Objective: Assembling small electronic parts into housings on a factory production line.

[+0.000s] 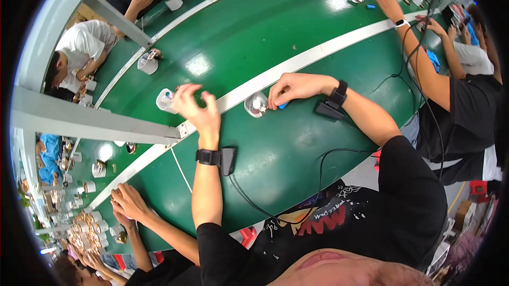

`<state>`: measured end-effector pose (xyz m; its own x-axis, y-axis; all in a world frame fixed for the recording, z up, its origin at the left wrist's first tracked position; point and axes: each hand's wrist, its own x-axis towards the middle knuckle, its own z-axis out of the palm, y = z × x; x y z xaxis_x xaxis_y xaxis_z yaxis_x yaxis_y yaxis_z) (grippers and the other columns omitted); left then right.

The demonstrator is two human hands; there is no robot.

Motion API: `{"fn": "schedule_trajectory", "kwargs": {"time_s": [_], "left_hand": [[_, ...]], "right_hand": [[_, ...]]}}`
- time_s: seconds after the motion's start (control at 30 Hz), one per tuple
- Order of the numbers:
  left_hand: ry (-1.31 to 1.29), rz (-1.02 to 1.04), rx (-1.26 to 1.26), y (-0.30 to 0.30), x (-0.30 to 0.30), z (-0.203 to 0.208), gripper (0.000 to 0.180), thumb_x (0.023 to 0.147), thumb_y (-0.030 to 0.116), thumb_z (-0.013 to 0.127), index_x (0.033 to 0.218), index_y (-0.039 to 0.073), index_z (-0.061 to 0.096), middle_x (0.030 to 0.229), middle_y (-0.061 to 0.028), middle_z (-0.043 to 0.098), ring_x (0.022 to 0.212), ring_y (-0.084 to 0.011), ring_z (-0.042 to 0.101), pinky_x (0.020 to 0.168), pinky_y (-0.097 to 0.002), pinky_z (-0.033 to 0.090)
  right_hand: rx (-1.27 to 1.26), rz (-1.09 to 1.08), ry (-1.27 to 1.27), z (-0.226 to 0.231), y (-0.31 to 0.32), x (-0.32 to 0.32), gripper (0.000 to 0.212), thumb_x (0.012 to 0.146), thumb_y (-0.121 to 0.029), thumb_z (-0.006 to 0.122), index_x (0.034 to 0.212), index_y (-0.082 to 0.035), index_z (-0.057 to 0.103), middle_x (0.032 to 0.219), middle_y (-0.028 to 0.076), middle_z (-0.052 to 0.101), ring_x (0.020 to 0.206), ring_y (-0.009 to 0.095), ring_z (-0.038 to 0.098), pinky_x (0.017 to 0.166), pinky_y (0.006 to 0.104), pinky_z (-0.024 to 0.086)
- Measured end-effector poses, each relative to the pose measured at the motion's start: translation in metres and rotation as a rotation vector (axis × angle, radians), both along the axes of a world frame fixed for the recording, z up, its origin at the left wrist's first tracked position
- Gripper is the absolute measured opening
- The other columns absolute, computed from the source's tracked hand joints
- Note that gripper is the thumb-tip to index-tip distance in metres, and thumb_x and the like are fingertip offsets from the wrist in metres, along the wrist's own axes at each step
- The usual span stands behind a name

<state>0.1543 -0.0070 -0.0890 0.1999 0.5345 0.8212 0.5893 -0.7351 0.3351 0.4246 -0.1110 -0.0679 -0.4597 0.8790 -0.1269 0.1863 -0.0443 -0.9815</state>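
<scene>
My left hand (195, 104), fingers loose, meets the white cup (165, 100) at nine o'clock; my right hand (294, 89) pinches a blue piece (283, 106) beside the shiny cap (256, 104); steadiness counts.

green belt (275, 148) | white stripe (318, 53) | white cup (165, 100) | shiny cup (256, 104)

White cup (147, 64) on green belt (254, 26)

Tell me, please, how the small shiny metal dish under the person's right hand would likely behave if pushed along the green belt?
The shiny dish looks thin and small, so probably light. Its rounded, polished body may slide easily on the smooth green belt and could rock or tip. The right hand steadies it.
</scene>
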Motion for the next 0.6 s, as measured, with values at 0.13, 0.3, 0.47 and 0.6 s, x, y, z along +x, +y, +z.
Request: {"fn": "schedule_trajectory", "kwargs": {"time_s": [0.13, 0.3, 0.47, 0.6], "left_hand": [[-0.002, -0.488, -0.395, -0.017, 0.028, 0.000, 0.027, 0.079, 0.015, 0.069, 0.103, 0.006, 0.061, 0.107, -0.0127, 0.060, 0.104, -0.0300, 0.053, 0.091, -0.0399, 0.042], [0.241, -0.670, -0.551, -0.030, 0.032, 0.004, 0.034, 0.074, 0.027, 0.077, 0.101, 0.009, 0.065, 0.102, -0.0075, 0.063, 0.102, -0.0270, 0.054, 0.093, -0.0393, 0.041], [0.323, -0.744, -0.570, -0.031, 0.027, 0.005, 0.041, 0.068, 0.024, 0.079, 0.104, 0.010, 0.066, 0.101, -0.0032, 0.064, 0.102, -0.0251, 0.055, 0.094, -0.0368, 0.041], [0.325, -0.783, -0.585, -0.036, 0.026, 0.008, 0.040, 0.066, 0.025, 0.080, 0.101, 0.012, 0.066, 0.095, -0.0014, 0.064, 0.098, -0.0232, 0.056, 0.092, -0.0354, 0.041]], "right_hand": [[0.125, -0.045, -0.170, 0.003, -0.001, -0.010, 0.019, 0.086, -0.011, 0.068, 0.102, -0.002, 0.071, 0.097, 0.005, 0.070, 0.077, 0.008, 0.060, 0.071, 0.0238, 0.048], [0.152, -0.138, -0.177, -0.005, 0.004, -0.012, 0.020, 0.083, -0.009, 0.070, 0.102, -0.001, 0.070, 0.094, 0.002, 0.069, 0.077, 0.007, 0.059, 0.071, 0.0237, 0.048], [0.136, -0.113, -0.155, -0.014, 0.010, -0.016, 0.018, 0.084, -0.011, 0.069, 0.099, 0.000, 0.070, 0.090, 0.005, 0.069, 0.074, 0.009, 0.061, 0.071, 0.0257, 0.050], [0.031, -0.143, -0.124, -0.010, 0.006, -0.016, 0.014, 0.086, -0.010, 0.067, 0.096, 0.000, 0.069, 0.085, 0.004, 0.067, 0.073, 0.009, 0.061, 0.062, 0.0243, 0.050]]}}
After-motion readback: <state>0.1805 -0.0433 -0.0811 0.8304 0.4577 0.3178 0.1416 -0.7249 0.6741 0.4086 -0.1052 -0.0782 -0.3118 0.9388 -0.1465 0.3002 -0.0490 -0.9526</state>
